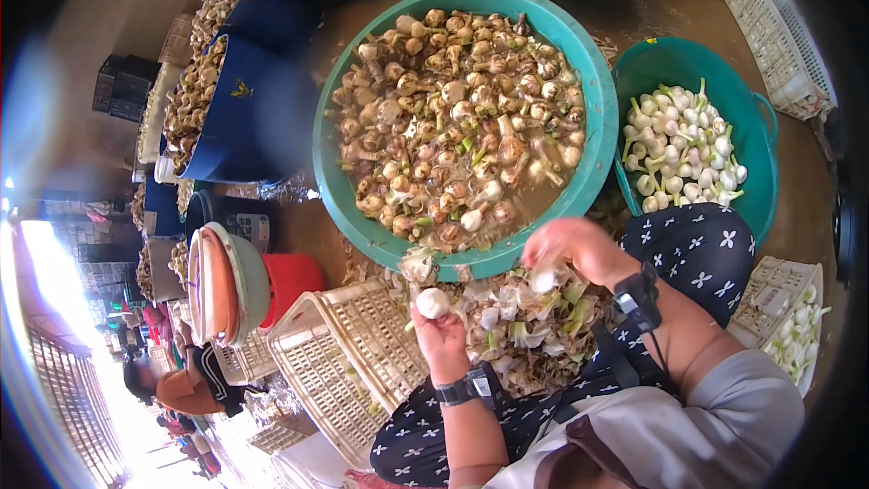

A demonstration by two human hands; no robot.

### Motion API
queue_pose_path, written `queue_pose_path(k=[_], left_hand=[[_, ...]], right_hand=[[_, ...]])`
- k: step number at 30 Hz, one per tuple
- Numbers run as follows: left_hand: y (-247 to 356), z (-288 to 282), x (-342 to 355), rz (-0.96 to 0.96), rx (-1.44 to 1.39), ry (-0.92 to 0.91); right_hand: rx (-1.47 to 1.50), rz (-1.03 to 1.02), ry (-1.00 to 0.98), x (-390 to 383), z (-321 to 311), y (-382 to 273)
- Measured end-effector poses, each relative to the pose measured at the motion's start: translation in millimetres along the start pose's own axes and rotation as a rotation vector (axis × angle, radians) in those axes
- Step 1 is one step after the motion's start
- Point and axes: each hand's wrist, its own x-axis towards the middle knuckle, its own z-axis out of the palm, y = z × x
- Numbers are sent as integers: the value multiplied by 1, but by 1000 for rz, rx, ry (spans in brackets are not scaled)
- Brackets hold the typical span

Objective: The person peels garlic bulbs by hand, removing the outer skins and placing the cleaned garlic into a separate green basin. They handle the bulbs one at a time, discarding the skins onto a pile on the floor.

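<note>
My left hand (441, 342) is closed around a white, cleaned garlic bulb (434, 302), with a bit of green stem showing below it. To the right, my right hand (579, 252) is slightly smeared by motion, its fingers bent together over a pale piece of garlic skin (545, 278). Under both hands lies a heap of stripped garlic skins (520, 330) between my knees. Just beyond stands a wide teal tub (328, 177) of brown, unpeeled garlic bulbs (453, 118) in murky water.
At the right a green basket (765, 167) holds white bulbs with stems. A cream plastic crate (339, 353) leans at my left. Blue bins (240, 113) heaped with garlic, a red bucket (294, 282) and stacked basins (237, 285) stand farther left. Another person (186, 388) is in the left background.
</note>
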Motion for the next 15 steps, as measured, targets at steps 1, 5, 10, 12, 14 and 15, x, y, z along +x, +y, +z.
queue_pose_path(k=[1,5,10,12,14,15], left_hand=[[-3,6,4,94,90,92],[-27,81,-35,337,464,-22],[-32,145,-70,550,546,-786],[-18,124,-45,587,727,-511],[-14,104,-22,482,801,-324],[-14,92,-11,367,863,-136]], right_hand=[[-315,339,-144,4,-1,16],[-1240,186,-82,47,5,58],[-1844,404,369,148,-72,113],[-1786,626,86,158,-80,110],[-1589,702,-75,160,-76,118],[-1476,675,-37,155,-66,121]])
